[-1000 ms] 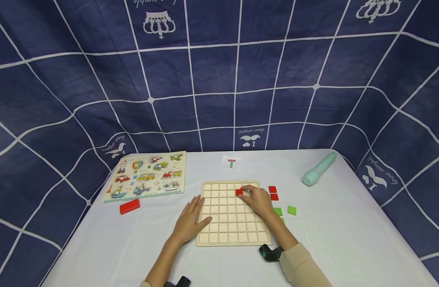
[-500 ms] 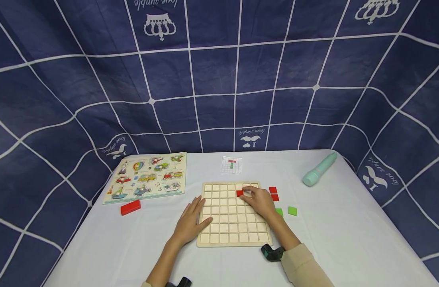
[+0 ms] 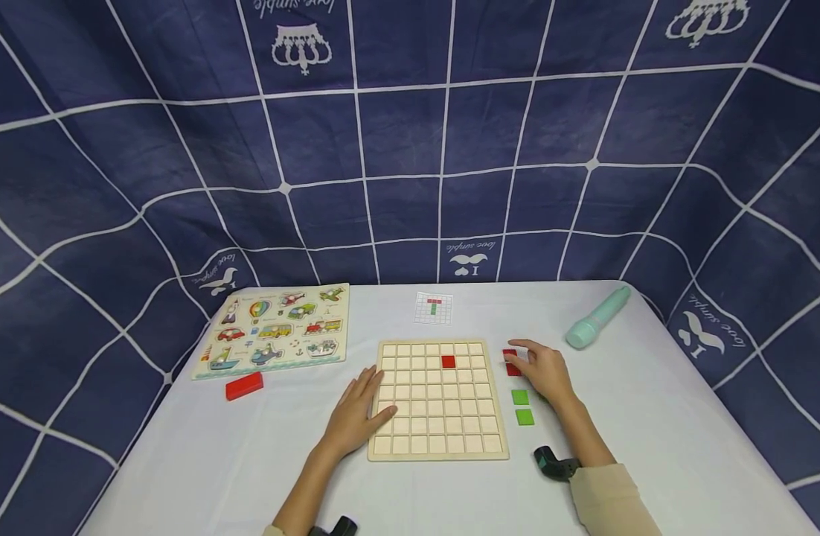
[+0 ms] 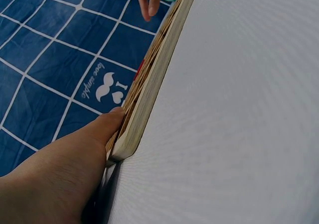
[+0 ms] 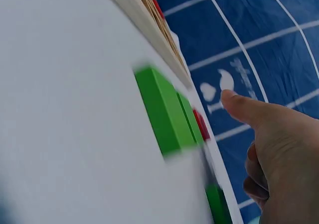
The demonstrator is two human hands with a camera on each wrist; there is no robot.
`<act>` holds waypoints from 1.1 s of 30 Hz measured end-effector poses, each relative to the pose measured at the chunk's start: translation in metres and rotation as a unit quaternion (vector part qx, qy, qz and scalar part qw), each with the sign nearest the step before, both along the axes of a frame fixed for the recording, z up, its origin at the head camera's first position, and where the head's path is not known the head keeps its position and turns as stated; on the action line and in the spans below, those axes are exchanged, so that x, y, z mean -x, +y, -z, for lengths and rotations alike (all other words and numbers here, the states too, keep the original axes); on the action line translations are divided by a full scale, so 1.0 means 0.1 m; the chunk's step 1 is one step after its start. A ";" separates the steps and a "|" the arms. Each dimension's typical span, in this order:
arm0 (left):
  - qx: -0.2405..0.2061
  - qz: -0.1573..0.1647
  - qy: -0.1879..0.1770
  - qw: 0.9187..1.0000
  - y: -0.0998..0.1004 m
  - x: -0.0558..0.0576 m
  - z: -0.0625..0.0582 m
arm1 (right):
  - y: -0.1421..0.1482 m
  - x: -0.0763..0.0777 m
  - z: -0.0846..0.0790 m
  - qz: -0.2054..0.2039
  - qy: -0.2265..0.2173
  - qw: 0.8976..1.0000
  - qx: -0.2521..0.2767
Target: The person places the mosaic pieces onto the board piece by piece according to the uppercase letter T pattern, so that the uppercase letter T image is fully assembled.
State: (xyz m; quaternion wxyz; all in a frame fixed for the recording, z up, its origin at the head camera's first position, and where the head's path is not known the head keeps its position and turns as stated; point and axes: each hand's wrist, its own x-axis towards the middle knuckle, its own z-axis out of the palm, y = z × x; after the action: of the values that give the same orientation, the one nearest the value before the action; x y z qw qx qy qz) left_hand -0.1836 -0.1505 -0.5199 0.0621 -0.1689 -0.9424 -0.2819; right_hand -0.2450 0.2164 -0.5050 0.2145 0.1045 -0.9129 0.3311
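Observation:
A pale wooden grid board [image 3: 437, 454] lies flat on the white table, with one red square tile [image 3: 448, 361] in its upper right part. My left hand [image 3: 352, 415] rests along the board's left edge, fingers spread; its thumb lies over the rim in the left wrist view. Beyond the board's right side, my right hand [image 3: 547, 372] hovers at two red tiles [image 3: 510, 353], thumb and index finger apart and partly covering them. Green tiles [image 3: 520, 397] lie nearer me, beside that forearm. In the right wrist view, the right thumb [image 5: 244, 107] stretches out with nothing against it.
Behind the board lies a small card [image 3: 433, 307] printed with a red and green T on a grid. A picture puzzle board [image 3: 276, 331] and a red block [image 3: 244, 385] are at left. A mint-green microphone-shaped object [image 3: 597, 316] lies at back right. Blue checked cloth hangs behind.
My right hand has let go of the red tile on the board and moved right to the loose red tiles. The left hand has stayed in place.

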 end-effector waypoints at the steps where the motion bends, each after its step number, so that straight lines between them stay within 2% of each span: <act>1: -0.002 0.000 0.000 1.000 0.00 0.00 0.00 | 0.04 0.00 0.00 0.003 0.004 1.000 0.000; 9: -0.004 0.002 -0.001 1.000 0.00 0.01 0.01 | 0.14 0.02 -0.03 -0.001 0.013 1.000 -0.007; 22: -0.004 0.003 0.001 1.000 0.00 0.01 0.00 | 0.13 0.04 -0.01 -0.002 -0.008 1.000 -0.013; 33: -0.004 0.002 0.003 1.000 -0.01 0.01 0.02 | 0.15 0.06 0.06 -0.006 -0.066 0.998 -0.023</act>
State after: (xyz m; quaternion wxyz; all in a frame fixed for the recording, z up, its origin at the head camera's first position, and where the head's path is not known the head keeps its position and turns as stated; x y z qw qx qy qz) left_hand -0.1846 -0.1520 -0.5220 0.0649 -0.1709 -0.9409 -0.2851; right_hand -0.2512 0.2310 -0.5106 0.1495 0.0925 -0.9318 0.3177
